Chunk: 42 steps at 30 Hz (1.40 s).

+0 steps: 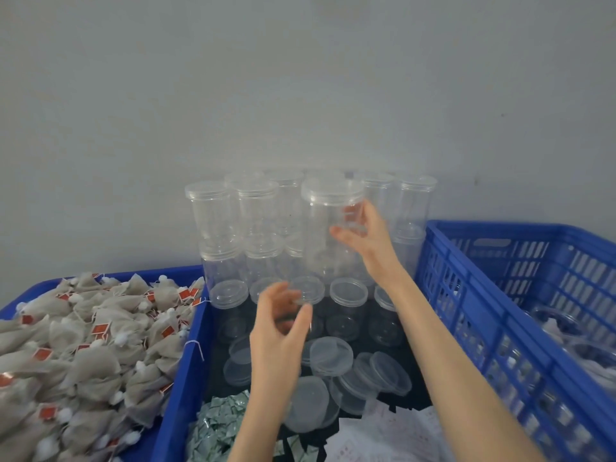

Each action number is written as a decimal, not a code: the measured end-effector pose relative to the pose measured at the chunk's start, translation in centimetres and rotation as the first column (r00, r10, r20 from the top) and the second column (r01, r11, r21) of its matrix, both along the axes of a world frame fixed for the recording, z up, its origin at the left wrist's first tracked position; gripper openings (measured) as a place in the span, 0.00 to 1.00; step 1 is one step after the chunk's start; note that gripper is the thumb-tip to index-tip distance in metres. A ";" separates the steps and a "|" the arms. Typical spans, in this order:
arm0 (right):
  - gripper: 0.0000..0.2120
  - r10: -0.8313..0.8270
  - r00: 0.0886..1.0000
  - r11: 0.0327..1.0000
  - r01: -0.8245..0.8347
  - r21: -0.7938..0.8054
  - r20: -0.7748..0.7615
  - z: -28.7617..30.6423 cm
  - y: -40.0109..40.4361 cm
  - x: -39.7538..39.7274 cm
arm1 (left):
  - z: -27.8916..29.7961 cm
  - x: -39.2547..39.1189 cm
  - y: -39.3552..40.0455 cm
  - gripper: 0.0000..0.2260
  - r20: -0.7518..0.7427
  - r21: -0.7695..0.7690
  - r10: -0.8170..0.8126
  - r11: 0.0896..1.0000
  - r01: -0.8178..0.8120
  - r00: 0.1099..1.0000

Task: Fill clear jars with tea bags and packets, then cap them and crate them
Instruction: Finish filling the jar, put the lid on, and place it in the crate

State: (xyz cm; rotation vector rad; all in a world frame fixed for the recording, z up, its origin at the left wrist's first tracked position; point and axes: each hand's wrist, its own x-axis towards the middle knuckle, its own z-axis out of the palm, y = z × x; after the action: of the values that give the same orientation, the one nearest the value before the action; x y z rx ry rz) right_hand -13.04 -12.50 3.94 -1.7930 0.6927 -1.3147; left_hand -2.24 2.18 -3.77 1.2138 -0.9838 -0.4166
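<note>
Two hands — right (361, 235) grips jar (328, 221) (capped).

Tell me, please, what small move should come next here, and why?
Probably lift the capped jar clear of the stack toward the open left hand: the right hand already grips its side, its lid is on, and it looks empty.

Your right hand (361, 233) grips a clear jar (328, 225); left of it, grey-beige tea bags (83, 331) with red tags fill a blue bin (186, 355). Below lie green-and-white packets (220, 418); right stands a blue slatted crate (500, 315).
</note>
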 end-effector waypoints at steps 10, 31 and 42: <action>0.37 0.483 0.874 0.817 -0.474 0.329 0.060 -9.0 6.9 -2.7 | 4.5 2.7 -0.5 0.37 0.264 0.294 -0.428 0.889 0.350 0.864; 0.16 -0.140 0.990 0.948 0.132 0.291 0.008 -12.7 12.7 -0.2 | 1.6 -5.2 2.2 0.27 0.593 0.326 0.065 0.892 -0.313 0.802; 0.44 0.252 0.957 0.911 -0.285 0.298 0.144 -13.4 12.0 -4.3 | 3.2 1.0 5.8 0.46 0.372 0.562 -0.553 0.773 0.292 0.746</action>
State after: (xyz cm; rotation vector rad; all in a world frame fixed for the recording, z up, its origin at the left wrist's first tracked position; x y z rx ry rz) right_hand -17.31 -0.49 -9.45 -1.4890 0.5416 -1.0374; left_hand -1.26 8.00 -0.58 1.5798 -1.7392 -0.7590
